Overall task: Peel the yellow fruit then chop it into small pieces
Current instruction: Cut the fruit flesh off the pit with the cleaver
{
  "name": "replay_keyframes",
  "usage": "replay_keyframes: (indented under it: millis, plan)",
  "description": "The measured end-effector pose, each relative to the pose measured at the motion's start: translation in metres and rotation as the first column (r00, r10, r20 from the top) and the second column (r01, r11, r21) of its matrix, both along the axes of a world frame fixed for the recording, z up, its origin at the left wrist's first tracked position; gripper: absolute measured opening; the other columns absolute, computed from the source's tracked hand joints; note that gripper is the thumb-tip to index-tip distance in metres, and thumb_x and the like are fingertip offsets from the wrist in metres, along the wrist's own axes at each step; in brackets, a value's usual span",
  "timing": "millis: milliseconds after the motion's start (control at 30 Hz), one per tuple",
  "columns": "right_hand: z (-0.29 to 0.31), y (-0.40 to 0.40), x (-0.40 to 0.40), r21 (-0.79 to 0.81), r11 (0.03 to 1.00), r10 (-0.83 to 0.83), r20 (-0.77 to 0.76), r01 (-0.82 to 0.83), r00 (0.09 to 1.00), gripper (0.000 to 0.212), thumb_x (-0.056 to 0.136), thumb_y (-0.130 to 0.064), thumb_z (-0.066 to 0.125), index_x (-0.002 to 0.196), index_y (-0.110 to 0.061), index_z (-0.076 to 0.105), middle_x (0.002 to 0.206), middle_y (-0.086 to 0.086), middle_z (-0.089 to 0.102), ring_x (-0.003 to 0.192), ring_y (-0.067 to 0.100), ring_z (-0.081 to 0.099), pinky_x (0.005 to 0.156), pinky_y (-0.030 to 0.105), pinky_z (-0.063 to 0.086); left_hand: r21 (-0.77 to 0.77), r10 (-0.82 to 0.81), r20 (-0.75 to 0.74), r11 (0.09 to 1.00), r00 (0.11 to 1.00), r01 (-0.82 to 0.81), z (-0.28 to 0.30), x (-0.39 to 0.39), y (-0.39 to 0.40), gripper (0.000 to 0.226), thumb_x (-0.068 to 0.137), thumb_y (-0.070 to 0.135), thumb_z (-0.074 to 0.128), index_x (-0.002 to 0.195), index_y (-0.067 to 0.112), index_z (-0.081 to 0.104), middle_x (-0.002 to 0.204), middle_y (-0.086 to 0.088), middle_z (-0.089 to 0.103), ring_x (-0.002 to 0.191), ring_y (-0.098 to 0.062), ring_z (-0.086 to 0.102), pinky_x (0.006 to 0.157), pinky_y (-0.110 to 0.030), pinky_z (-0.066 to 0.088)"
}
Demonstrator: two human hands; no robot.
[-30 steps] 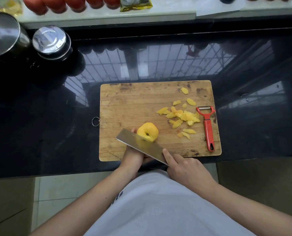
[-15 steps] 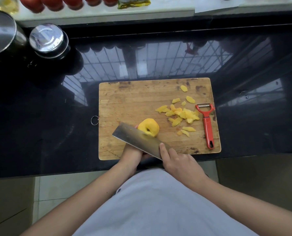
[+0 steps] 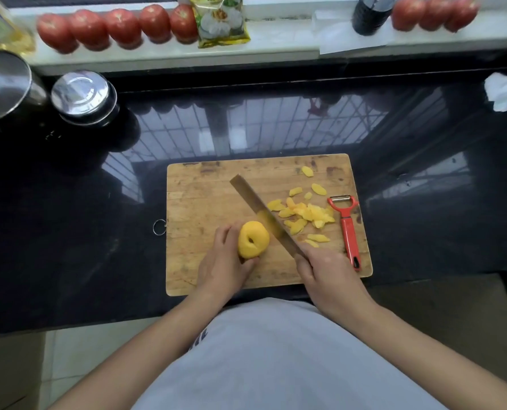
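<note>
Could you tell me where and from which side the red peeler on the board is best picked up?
Grip the red peeler by its long straight handle, coming from above on its right: the pile of peelings and the right hand crowd its left.

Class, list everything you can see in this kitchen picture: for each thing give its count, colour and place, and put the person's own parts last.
yellow fruit: 1, yellow, peeled, on the board's near left part
cleaver: 1, steel, blade slanting just right of the fruit
peel pieces: a scattered pile, yellow, right part of the board
peeler: 1, red, along the board's right edge
cutting board: 1, wooden, on the black counter
tomatoes: 5 at left and 3 at right, red, on the back ledge
packet: 1, yellow and green, on the ledge
dark bottle: 1, on the ledge
steel lidded pots: 2, far left of the counter
white crumpled thing: 1, far right
left hand: grips the fruit
right hand: grips the cleaver's handle
</note>
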State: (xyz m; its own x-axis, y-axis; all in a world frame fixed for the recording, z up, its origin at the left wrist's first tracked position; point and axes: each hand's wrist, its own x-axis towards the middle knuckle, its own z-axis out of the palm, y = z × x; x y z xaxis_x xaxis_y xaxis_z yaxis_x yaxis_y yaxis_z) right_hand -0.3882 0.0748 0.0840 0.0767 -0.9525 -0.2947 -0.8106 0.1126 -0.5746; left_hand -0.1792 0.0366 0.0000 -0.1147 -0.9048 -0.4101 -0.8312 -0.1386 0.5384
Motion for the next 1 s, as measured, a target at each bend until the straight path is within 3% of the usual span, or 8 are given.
replay_keyframes:
  millis: [167, 267, 367, 467, 633, 800, 900, 1000]
  plan:
    - [-0.013, -0.007, 0.001, 0.203, 0.951, -0.248, 0.052, 0.233, 0.967, 0.025, 0.106, -0.032, 0.044, 0.086, -0.027, 0.058, 0.074, 0.001, 0.065, 0.072, 0.024, 0.062, 0.069, 0.046, 0.054, -0.008, -0.036, 0.027, 0.999, 0.999, 0.036, 0.005, -0.005, 0.001, 0.08, 0.089, 0.051, 0.072, 0.151, 0.036, 0.024, 0.147, 0.009, 0.036, 0.115, -0.026, 0.06, 0.083, -0.047, 0.057]
    - [-0.017, -0.002, 0.001, 0.235, 0.925, -0.32, 0.065, 0.297, 0.945, 0.028, 0.106, -0.029, 0.045, 0.082, -0.022, 0.059, 0.069, 0.0, 0.063, 0.067, 0.024, 0.062, 0.068, 0.047, 0.055, 0.034, -0.048, 0.004, 0.998, 0.999, 0.048, 0.016, -0.005, 0.01, 0.098, 0.092, 0.055, 0.068, 0.161, 0.036, 0.002, 0.155, 0.004, 0.037, 0.129, -0.024, 0.054, 0.097, -0.043, 0.052]
    - [-0.015, -0.005, 0.001, 0.274, 0.899, -0.374, 0.073, 0.342, 0.924, 0.031, 0.106, -0.028, 0.045, 0.08, -0.02, 0.059, 0.067, 0.001, 0.063, 0.066, 0.025, 0.063, 0.066, 0.045, 0.056, 0.086, -0.227, 0.05, 0.971, 0.973, 0.222, 0.026, 0.005, 0.006, 0.108, 0.091, 0.054, 0.069, 0.158, 0.045, -0.015, 0.148, 0.0, 0.051, 0.123, -0.026, 0.059, 0.093, -0.04, 0.05]
    - [-0.013, -0.012, -0.003, 0.301, 0.888, -0.386, 0.076, 0.348, 0.919, 0.034, 0.105, -0.032, 0.043, 0.079, -0.017, 0.059, 0.068, 0.005, 0.065, 0.066, 0.028, 0.064, 0.068, 0.048, 0.057, 0.042, -0.465, 0.193, 0.884, 0.864, 0.466, 0.029, 0.015, -0.018, 0.108, 0.09, 0.046, 0.075, 0.159, 0.049, -0.008, 0.149, 0.0, 0.043, 0.119, -0.025, 0.058, 0.094, -0.041, 0.053]
    - [-0.006, -0.013, -0.01, 0.322, 0.881, -0.427, 0.225, 0.347, 0.875, 0.028, 0.107, -0.027, 0.04, 0.09, -0.009, 0.054, 0.066, 0.011, 0.063, 0.047, 0.017, 0.057, 0.048, 0.032, 0.048, 0.011, -0.731, 0.192, 0.669, 0.655, 0.743, 0.021, 0.019, -0.046, 0.082, 0.097, 0.028, 0.068, 0.155, 0.054, 0.016, 0.167, 0.006, 0.02, 0.138, -0.027, 0.048, 0.096, -0.039, 0.055]
    - [-0.006, -0.005, -0.021, 0.373, 0.843, -0.501, 0.284, 0.388, 0.817, 0.022, 0.108, -0.023, 0.039, 0.091, -0.014, 0.049, 0.071, 0.015, 0.067, 0.05, 0.019, 0.056, 0.05, 0.033, 0.047, 0.028, -0.4, 0.267, 0.912, 0.877, 0.408, 0.023, -0.011, -0.018, 0.068, 0.093, 0.063, 0.062, 0.142, 0.025, 0.035, 0.128, -0.003, 0.044, 0.096, -0.036, 0.064, 0.076, -0.047, 0.055]
    - [-0.005, -0.003, -0.025, 0.412, 0.817, -0.545, 0.324, 0.404, 0.773, 0.019, 0.11, -0.023, 0.038, 0.103, -0.014, 0.053, 0.069, 0.012, 0.066, 0.05, 0.021, 0.055, 0.049, 0.032, 0.048, 0.036, -0.253, 0.239, 0.967, 0.938, 0.252, 0.019, -0.019, 0.003, 0.08, 0.094, 0.074, 0.047, 0.153, 0.023, 0.024, 0.128, 0.0, 0.047, 0.102, -0.035, 0.064, 0.076, -0.047, 0.054]
    - [-0.006, -0.002, -0.027, 0.461, 0.802, -0.559, 0.353, 0.38, 0.751, 0.018, 0.11, -0.021, 0.037, 0.108, -0.017, 0.055, 0.066, 0.01, 0.062, 0.047, 0.02, 0.05, 0.045, 0.032, 0.045, -0.007, -0.198, 0.145, 0.98, 0.969, 0.201, 0.016, -0.008, 0.002, 0.077, 0.094, 0.067, 0.057, 0.153, 0.026, 0.03, 0.134, 0.003, 0.048, 0.111, -0.026, 0.061, 0.081, -0.045, 0.054]
